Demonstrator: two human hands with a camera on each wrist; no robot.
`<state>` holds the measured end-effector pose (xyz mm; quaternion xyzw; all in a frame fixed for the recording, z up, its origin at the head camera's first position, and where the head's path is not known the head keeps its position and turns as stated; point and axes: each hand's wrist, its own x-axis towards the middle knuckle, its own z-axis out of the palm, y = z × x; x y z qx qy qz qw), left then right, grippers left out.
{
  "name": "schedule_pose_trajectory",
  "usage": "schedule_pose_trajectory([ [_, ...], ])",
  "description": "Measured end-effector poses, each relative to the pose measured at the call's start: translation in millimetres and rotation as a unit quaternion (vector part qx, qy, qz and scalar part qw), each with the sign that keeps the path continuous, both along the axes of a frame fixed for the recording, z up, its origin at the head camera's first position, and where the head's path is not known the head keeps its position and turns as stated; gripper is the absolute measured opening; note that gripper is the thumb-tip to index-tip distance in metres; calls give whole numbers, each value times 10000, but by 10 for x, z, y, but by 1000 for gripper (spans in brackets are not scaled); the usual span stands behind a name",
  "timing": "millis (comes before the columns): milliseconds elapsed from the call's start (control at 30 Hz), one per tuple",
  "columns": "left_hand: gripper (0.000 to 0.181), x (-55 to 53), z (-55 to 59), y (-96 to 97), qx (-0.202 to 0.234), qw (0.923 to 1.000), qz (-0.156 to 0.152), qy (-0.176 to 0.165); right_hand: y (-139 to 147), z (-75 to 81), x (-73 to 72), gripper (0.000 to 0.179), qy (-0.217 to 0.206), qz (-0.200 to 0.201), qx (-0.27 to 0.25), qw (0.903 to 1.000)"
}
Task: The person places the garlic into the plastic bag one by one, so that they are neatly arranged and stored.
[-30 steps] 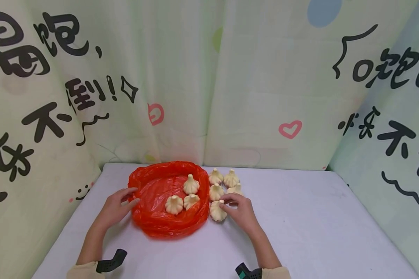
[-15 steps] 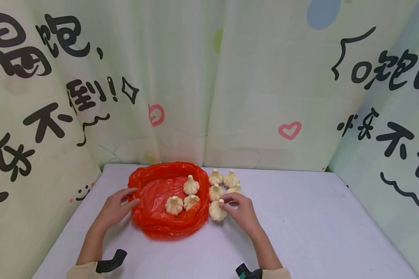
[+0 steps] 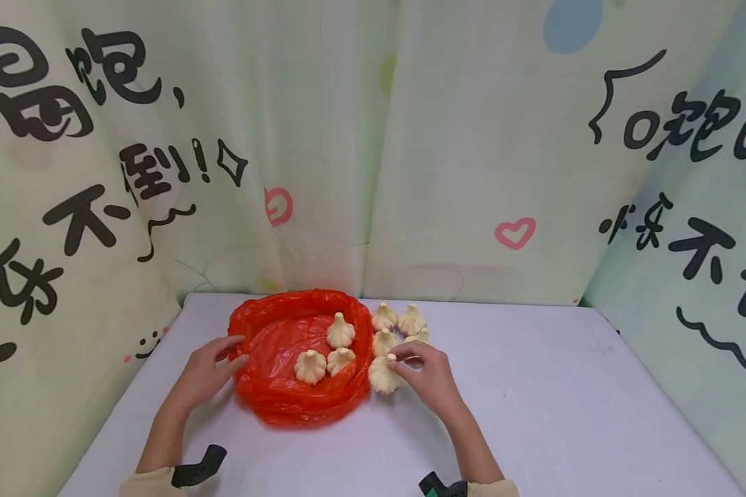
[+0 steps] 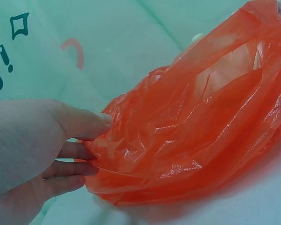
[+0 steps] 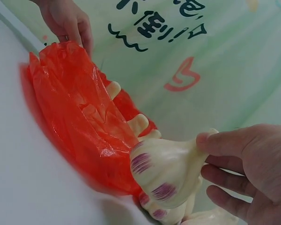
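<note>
A red plastic bag (image 3: 273, 345) lies with its mouth spread wide, and three garlic bulbs (image 3: 311, 366) sit inside it. My left hand (image 3: 203, 371) holds the bag's left rim, thumb and fingertips at the film; the left wrist view shows the thumb (image 4: 100, 119) against the plastic. By its stem, my right hand (image 3: 427, 375) pinches a whitish garlic bulb (image 5: 166, 166) with purple streaks. This bulb is beside the bag's right rim, overlapping it slightly in the head view. Several more garlic bulbs (image 3: 412, 320) stand behind it, one partly hidden by my right fingers.
The white-covered table (image 3: 534, 393) extends to the right of the garlic and in front of the bag. A pale green printed curtain (image 3: 447, 172) closes off the back and both sides. A black wrist mount (image 3: 199, 466) sits on my left forearm, another on the right.
My right hand has shifted the pinched garlic bulb slightly left, closer to the bag's right rim. The left hand, the bag and the other bulbs look unmoved.
</note>
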<state>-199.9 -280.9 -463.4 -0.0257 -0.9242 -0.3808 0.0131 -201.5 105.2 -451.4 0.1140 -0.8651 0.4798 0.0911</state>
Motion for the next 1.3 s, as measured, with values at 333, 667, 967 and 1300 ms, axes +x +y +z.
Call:
schedule_pose_trajectory([
  [333,50,3,6,-5,7,10000,-25,24,-38,34,19,17,12,76,-73,9999],
  [667,51,-7,0,12,19,10000,-13,-47,-75,67,62,18,33,89,-107,9999],
  [967,51,-4,-4,13,22,10000,56,-79,-124,132,56,15,111,207,-117,9997],
  [1300,51,-3,-3,2,21,10000,32,-45,-207,139,32,14,269,355,-348,9984],
])
